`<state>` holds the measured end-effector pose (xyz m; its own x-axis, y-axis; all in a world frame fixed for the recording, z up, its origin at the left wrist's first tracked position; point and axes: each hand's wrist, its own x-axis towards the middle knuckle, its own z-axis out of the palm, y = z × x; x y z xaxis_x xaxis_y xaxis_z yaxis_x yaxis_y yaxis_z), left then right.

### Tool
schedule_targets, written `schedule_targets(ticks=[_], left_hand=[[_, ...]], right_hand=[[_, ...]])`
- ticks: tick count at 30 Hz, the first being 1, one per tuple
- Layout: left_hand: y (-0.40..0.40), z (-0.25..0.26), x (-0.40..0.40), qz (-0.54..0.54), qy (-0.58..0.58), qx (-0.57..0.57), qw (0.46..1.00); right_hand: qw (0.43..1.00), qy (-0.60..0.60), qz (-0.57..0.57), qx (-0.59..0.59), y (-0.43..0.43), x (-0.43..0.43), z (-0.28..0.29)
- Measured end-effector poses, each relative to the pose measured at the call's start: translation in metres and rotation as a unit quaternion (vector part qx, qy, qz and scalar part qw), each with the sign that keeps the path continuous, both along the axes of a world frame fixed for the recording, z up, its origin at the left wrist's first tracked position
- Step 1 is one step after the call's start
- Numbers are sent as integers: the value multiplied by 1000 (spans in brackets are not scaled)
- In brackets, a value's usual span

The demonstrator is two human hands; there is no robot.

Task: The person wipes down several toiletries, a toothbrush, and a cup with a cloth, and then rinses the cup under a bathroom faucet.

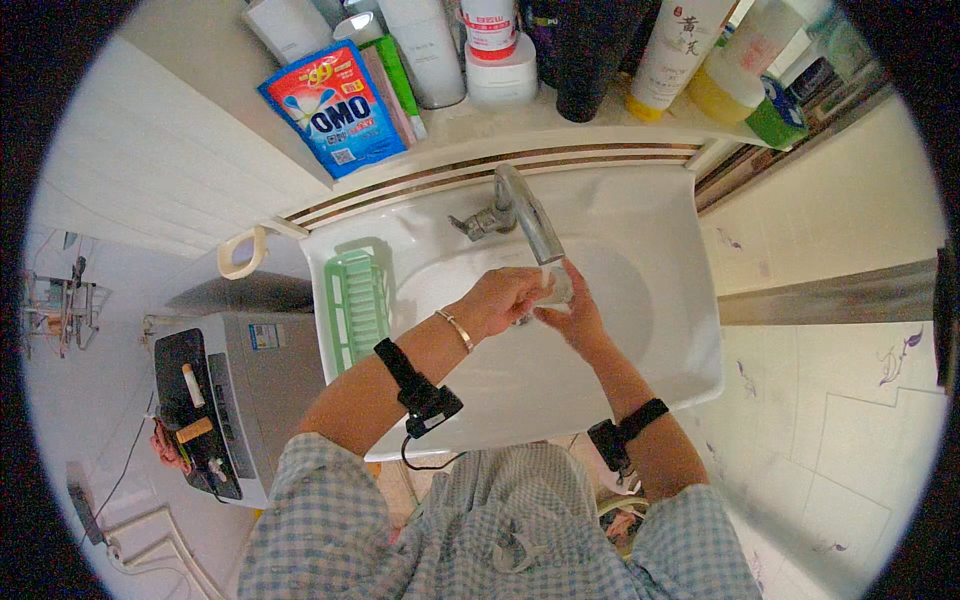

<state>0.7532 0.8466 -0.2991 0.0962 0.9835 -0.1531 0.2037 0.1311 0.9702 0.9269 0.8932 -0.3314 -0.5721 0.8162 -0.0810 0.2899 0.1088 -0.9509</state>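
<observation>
Under the spout of the chrome faucet (pixel 529 217), my right hand (pixel 581 319) holds a small clear container (pixel 556 291), which looks like a cup or glass. Its fingers wrap the far and right sides. My left hand (pixel 506 300), with a bracelet at its wrist, meets the container from the left with curled fingers. Whether those fingers grip it or only touch it is hidden. A pale streak below the spout looks like water. Both hands are over the basin of a white ceramic sink (pixel 480 390).
A green plastic rack (pixel 358 307) lies on the sink's left rim. Behind the faucet, a shelf (pixel 510 124) carries an OMO detergent pouch (pixel 334 109), a black bottle (pixel 592 60) and a white tube (pixel 675 56). A grey appliance (pixel 266 382) stands left; a tiled wall (pixel 810 420) rises right.
</observation>
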Motion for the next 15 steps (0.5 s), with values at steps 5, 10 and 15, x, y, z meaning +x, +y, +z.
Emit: schedule_targets(ticks=[5,10,15], left_hand=[[-14,-3,5,36,-219,-181,958],[-15,15,13,-141,-44,-109,983],[-31,0,5,-244,530,253,772]], right_hand=[[857,174,-62,-481,11,-5,17],[853,111,-46,-507,19,-8,3],[856,73,-33,-511,15,-10,22]])
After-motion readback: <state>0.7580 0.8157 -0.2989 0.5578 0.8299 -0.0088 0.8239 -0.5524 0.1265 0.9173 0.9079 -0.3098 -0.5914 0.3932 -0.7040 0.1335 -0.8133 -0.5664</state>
